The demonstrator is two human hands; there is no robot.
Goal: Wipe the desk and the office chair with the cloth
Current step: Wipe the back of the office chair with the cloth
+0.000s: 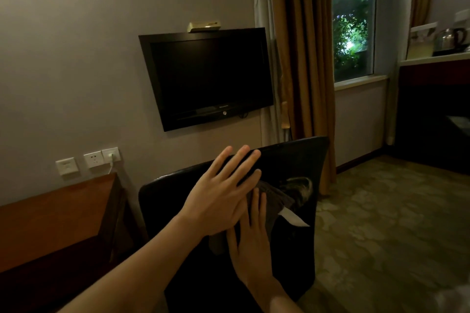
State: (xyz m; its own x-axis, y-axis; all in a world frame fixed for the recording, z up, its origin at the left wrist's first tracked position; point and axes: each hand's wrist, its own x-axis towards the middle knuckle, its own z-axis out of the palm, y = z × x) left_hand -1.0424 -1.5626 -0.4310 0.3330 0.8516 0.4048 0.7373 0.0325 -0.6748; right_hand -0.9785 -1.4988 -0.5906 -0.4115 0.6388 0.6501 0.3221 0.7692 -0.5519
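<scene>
Dim hotel-type room w/ grey wall (63,58); flat TV (206,79) mounted on it, screen dark, a small beige box (204,26) sitting on its top edge. Wall sockets (87,160) lower left, one w/ a white plug in it. Brown curtain (302,58) hangs btw. TV and window (352,18), green foliage visible through the glass. Far right: a kettle (454,38) on a dark cabinet (432,109). Patterned carpet (381,223) covers the floor on the right.

Wooden tabletop (50,216), reddish-brown, sits lower left against the wall, just beside the chair. I see nothing lying on the visible part of it.

Office chair (292,165), black, stands centre frame w/ its backrest facing me; top edge of the backrest runs up to the right.

Cloth (274,198), grey-brown and bunched, lies against the backrest's upper area, partly under both hands. A white tag or label (295,218) sticks out at its lower right edge.

Left hand (223,195): fingers spread flat, palm down, fingertips reaching the backrest's top edge, heel of the hand over the cloth. Not pinching anything.

Right hand (251,244): also flat w/ fingers extended, pressed onto the lower part of the cloth, its fingertips tucked under the left hand's edge. Both hands overlap, approx. crossed; both forearms enter from the bottom of the frame.
</scene>
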